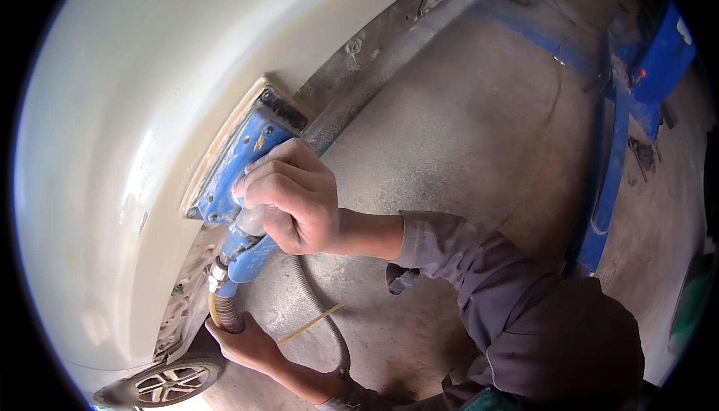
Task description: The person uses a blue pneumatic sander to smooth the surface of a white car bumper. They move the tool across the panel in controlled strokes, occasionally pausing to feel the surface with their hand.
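Sleeve (517, 306) nearest. Right hand (293, 195): fingers gripping sander (238, 158), likely pressing panel (142, 126); left hand (251, 345): closed round hose (229, 319), likely steadying.

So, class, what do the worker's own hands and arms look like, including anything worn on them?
The right hand and left hand are bare, without gloves. A dark, greyish-purple sleeve, loose and creased, covers much of the right arm but ends short of the wrist. The left sleeve is dark too, though little of it shows.
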Available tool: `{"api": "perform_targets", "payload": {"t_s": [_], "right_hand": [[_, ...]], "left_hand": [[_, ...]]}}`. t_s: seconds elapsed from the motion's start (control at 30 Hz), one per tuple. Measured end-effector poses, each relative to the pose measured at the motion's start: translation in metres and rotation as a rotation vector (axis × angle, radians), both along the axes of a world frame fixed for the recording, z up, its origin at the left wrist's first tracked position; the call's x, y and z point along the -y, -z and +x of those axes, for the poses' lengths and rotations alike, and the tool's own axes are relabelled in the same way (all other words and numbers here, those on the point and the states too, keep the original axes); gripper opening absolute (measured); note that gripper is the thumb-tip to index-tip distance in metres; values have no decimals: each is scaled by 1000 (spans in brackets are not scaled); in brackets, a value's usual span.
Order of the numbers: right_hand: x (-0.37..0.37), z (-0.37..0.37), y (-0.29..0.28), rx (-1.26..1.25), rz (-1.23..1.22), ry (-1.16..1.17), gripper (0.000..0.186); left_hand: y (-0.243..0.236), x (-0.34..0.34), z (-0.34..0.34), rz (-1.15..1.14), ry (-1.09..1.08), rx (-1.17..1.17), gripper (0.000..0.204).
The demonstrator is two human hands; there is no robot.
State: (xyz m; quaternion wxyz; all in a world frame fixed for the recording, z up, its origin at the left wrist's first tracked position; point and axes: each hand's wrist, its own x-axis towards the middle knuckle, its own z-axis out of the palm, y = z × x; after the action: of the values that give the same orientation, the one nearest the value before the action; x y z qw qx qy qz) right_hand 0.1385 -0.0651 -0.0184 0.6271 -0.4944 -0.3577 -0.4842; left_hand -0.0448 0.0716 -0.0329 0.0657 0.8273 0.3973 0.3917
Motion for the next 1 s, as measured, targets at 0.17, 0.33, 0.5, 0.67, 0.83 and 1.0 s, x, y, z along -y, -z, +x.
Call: {"api": "perform_targets", "payload": {"t_s": [0.17,0.33,0.5,0.67,0.83,1.0], "right_hand": [[29,30,14,21,-37,51,15],[120,96,1,-87,83,29,22],[170,132,-16,-178,191,129,22],[98,81,-32,-145,154,140,23],[-42,-23,-41,111,16,-17,22],[-158,-110,-17,380,-279,-38,15]], "left_hand": [[-3,18,22,45,48,-42,27],[-4,78,93,122,394,-106,30],[-12,103,124,80,677,-54,25],[-26,37,69,59,624,33,30],[-19,-74,-40,42,316,136,32],[2,-171,-121,-112,-103,198,25]]}}
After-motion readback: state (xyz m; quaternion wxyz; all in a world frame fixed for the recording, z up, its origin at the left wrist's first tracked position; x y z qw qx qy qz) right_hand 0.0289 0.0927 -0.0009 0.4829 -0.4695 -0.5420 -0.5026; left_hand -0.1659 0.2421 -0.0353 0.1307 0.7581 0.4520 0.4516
